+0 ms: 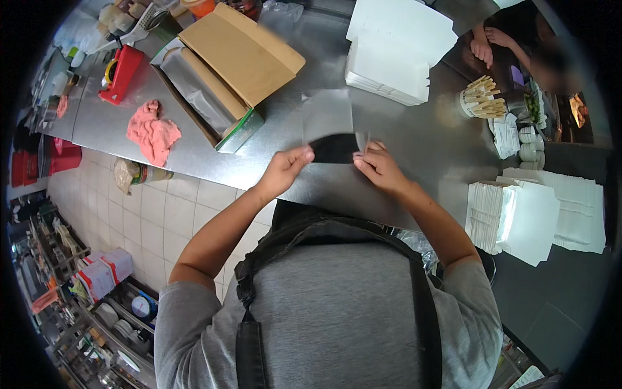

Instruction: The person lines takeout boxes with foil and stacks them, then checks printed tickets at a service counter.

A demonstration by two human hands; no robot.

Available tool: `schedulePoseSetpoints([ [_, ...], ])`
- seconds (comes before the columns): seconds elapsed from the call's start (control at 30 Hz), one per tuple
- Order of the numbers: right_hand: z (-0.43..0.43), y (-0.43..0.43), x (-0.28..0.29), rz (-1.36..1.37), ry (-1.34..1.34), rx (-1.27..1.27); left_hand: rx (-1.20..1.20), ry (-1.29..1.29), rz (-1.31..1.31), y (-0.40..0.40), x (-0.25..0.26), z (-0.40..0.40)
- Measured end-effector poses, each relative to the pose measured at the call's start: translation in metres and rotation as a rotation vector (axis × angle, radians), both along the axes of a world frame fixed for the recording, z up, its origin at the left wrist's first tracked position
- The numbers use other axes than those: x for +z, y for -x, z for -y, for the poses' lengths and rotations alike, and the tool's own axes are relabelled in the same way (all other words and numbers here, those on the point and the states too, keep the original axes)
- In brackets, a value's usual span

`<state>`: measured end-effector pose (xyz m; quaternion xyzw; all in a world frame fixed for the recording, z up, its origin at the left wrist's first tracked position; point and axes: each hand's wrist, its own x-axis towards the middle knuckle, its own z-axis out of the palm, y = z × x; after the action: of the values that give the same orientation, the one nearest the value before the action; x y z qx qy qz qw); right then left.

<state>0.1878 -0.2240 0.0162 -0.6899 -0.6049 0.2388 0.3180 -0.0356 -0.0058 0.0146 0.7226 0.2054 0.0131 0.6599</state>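
Note:
Between my hands, over the steel counter (pixel 335 182), is a black flat piece (pixel 334 148); its material is unclear. My left hand (pixel 286 167) pinches its left end between thumb and fingers. At the opposite end my right hand (pixel 379 163) holds it, along with the edge of a clear film. A translucent sheet (pixel 328 114) lies just beyond the black piece. To the left, an open cardboard box (pixel 243 53) contains a roll of plastic film (pixel 194 92). White folded cartons (pixel 388 63) are stacked behind and to the right of the sheet.
A pink cloth (pixel 153 133) and a red tape dispenser (pixel 121 75) lie on the counter's left part. At right stand a tub of wrapped wooden sticks (pixel 481 99) and more stacked white cartons (pixel 515 211). Another person's hands (pixel 486 46) rest at the upper right.

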Motion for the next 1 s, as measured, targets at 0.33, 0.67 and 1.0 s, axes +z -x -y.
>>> schedulePoseSetpoints([
  [0.33,-0.024,0.048,0.015,-0.719,-0.119,-0.560,0.419,0.189,-0.006,-0.047,-0.024,0.007],
  [0.67,-0.028,0.040,-0.002,-0.436,0.110,-0.352,0.578,-0.114,-0.041,-0.051,-0.019,0.011],
  [1.0,-0.028,0.051,0.008,-0.706,0.084,-0.412,0.619,-0.317,-0.099,-0.039,-0.009,0.012],
])
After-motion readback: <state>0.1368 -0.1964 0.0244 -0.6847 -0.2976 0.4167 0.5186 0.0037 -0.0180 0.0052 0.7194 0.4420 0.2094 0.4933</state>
